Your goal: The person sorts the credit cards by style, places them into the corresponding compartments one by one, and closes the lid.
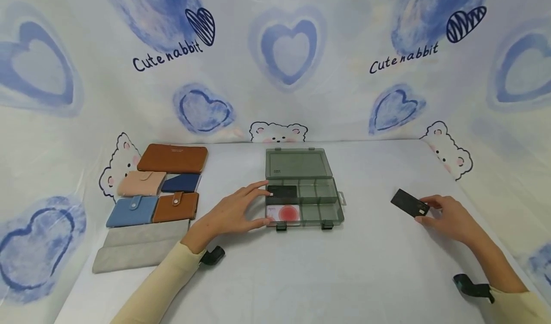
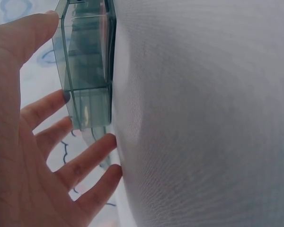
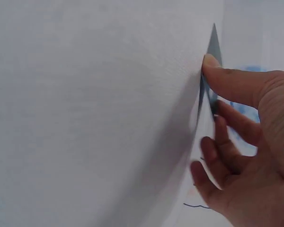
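A green translucent divided box [image 1: 316,211] lies with its lid [image 1: 298,164] folded back. A black card [image 1: 284,193] sits in its back left compartment, and a white card with a red circle [image 1: 287,213] in the front left one. My left hand [image 1: 228,213] rests its thumb and fingertips against the box's left side, fingers spread and fairly straight in the left wrist view. Well to the right of the box, my right hand [image 1: 449,217] pinches another black card [image 1: 408,202] by its near right end, thumb against fingers. In the right wrist view that card [image 3: 214,45] appears edge-on, tilted over the table.
On the left lie a long brown wallet [image 1: 172,158], a pink card holder [image 1: 141,183], a navy one [image 1: 181,183], a blue one [image 1: 131,211], a small brown one [image 1: 175,207] and a grey folded pouch [image 1: 142,245]. A patterned cloth [image 1: 344,99] hangs behind the white table.
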The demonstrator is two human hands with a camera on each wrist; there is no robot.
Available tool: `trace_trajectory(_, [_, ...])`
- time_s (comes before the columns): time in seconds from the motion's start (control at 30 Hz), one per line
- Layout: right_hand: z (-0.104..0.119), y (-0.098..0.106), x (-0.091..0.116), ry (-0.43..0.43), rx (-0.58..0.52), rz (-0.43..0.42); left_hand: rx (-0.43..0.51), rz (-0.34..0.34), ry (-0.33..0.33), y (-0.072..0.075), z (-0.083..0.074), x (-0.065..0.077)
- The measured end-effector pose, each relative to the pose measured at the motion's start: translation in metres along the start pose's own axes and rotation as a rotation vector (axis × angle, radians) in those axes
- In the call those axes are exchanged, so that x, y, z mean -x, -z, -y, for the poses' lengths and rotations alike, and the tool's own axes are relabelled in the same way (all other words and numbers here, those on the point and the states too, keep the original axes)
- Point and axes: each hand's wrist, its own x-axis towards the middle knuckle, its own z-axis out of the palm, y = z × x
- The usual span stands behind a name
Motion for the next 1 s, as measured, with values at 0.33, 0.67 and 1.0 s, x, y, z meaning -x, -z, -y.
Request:
trace_trajectory(0.33, [0.016,0.001,0.002,-0.026,0.027,-0.109,0.003,0.004,0.001,0.002,0.001,0.0])
trace_trajectory(0.67, [0.074,-0.003,-0.014,0.096,-0.128,-0.324,0.009,0.013,0.015,0.001,0.001,0.002])
trace_trajectory(1.0, [0.155,-0.026,-0.05,0.273,-0.219,-0.301,0.009,0.004,-0.014,0.002,0.001,0.002])
